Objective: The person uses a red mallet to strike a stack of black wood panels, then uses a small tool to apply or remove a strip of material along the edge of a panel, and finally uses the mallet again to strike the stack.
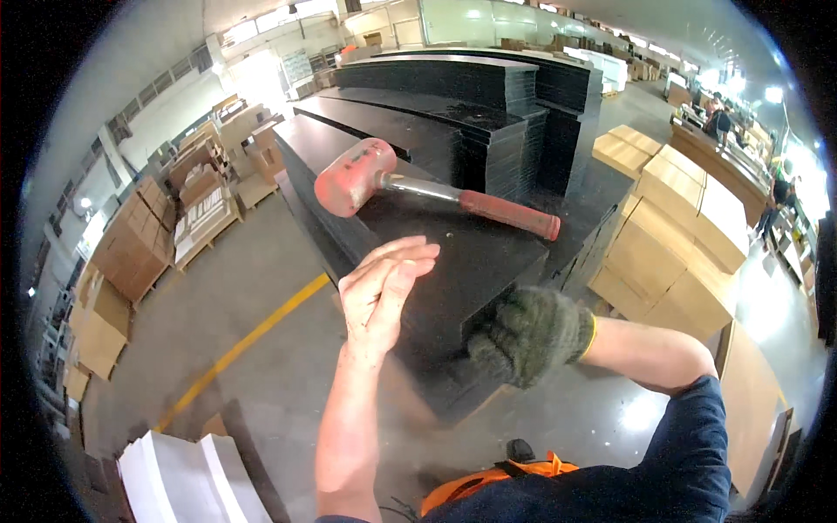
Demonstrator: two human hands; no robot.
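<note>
— Warehouse floor is showing around the black panel stack [453, 261]; where's the red mallet [418, 187] lying?
— Up-stack, handle running right. Bare left hand [384, 292] is hovering spread, nearer; gloved right hand [527, 336] is gripping the stack's corner

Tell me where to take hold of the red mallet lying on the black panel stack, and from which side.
Grip the red mallet by the red sleeve at the right end of its handle, coming from above. It lies flat on the black panel stack, head to the left, handle pointing right, nothing over it. The gloved right hand, now on the stack's near end, is probably the closer one to that grip; the bare left hand is raised and open.
</note>
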